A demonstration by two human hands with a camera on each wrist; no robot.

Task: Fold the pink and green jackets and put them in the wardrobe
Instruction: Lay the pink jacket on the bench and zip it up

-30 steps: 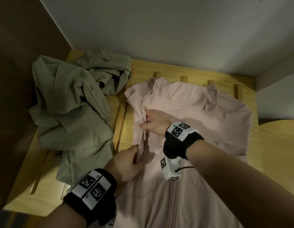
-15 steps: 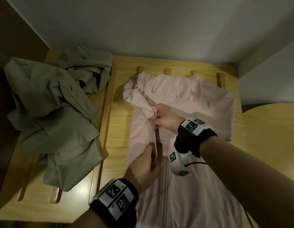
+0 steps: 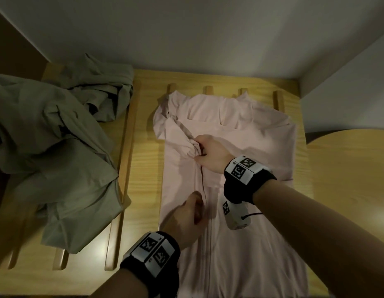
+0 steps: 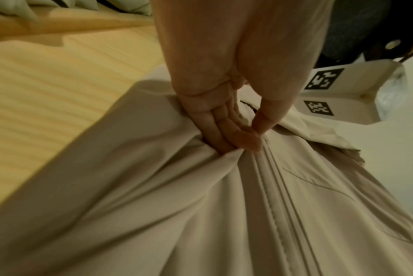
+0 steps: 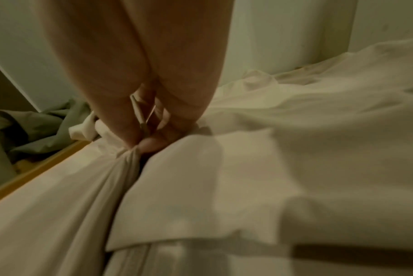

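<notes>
The pink jacket (image 3: pixel 247 147) lies spread front-up on a wooden slatted surface (image 3: pixel 143 168), collar toward the wall. My right hand (image 3: pixel 202 150) pinches a bunch of the pink jacket (image 5: pixel 295 149) near the top of its front opening, with fabric gathered between thumb and fingers (image 5: pixel 148 144). Lower down, my left hand (image 3: pixel 195 208) pinches the left front edge of the pink jacket (image 4: pixel 153 205) beside the zip seam, thumb against fingers (image 4: pixel 245 140). The green jacket (image 3: pixel 57 151) lies crumpled in a heap to the left.
A white wall (image 3: pixel 186 35) runs close behind the surface, and a dark panel (image 3: pixel 12 50) stands at the left. Raised wooden slats (image 3: pixel 124 160) separate the two jackets. A rounded wooden board (image 3: pixel 348 190) lies at the right.
Both hands have pulled the jacket's left front panel rightward toward the middle, bunching fabric at the right hand. The head view has shifted left and down.
</notes>
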